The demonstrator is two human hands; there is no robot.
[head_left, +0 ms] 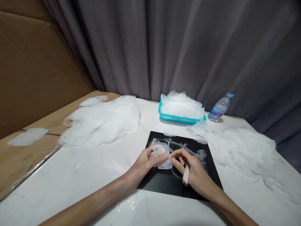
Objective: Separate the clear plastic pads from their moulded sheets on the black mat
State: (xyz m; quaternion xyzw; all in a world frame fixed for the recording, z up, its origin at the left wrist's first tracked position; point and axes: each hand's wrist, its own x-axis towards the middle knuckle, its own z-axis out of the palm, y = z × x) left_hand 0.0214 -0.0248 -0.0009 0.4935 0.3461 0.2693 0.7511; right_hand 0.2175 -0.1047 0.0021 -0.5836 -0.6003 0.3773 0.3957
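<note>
My left hand (150, 158) is closed on a translucent, frosted plastic piece (162, 164) with rounded corners, thumb on top. My right hand (188, 161) is closed around a slim, flat, whitish tool (186, 174), whose end sticks out below the palm; its working tip is hidden. The right thumb and forefinger meet the right edge of the plastic piece. Beneath both hands, a clear plastic sheet with cut-out openings (202, 156) lies on a black mat (155, 183).
A turquoise basket (174, 118) heaped with translucent pieces stands at the back, beside a water bottle (219, 108). A large white plastic pile (108, 121) lies left; scraps (244, 150) spread right. Cardboard (35, 62) borders the left, and a grey curtain (169, 47) hangs behind.
</note>
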